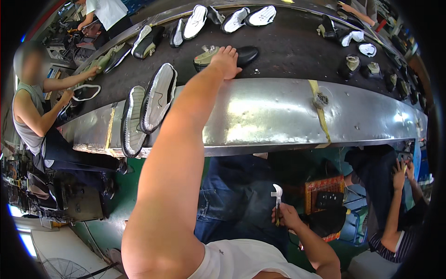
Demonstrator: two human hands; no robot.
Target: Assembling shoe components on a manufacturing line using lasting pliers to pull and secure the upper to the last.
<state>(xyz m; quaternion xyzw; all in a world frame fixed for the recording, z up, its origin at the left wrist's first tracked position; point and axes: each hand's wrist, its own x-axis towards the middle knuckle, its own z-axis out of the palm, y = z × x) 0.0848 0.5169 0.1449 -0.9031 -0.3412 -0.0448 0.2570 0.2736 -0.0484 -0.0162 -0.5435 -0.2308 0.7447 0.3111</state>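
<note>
My left arm reaches far forward over the metal edge to the dark belt. There my left hand point(226, 62) is closed round a black shoe point(248, 55) lying sideways on it. An olive-green last point(204, 57) with a metal fitting fills the shoe's opening, and the hand covers the shoe's middle. Down by my lap, my right hand point(289, 216) grips a hammer point(278, 195) by its short handle. The hammer's pale metal head points up. Two shoes with white soles turned up, one sole point(159, 98) and another sole point(134, 118), lie on the metal edge left of my arm.
More shoes point(195, 22) lie along the belt's far side and right end. A small clear cup point(321, 99) of dark bits stands on the metal edge point(265, 111). A person point(30, 107) works at the left; another point(388, 223) sits at the right beside an orange crate point(320, 195).
</note>
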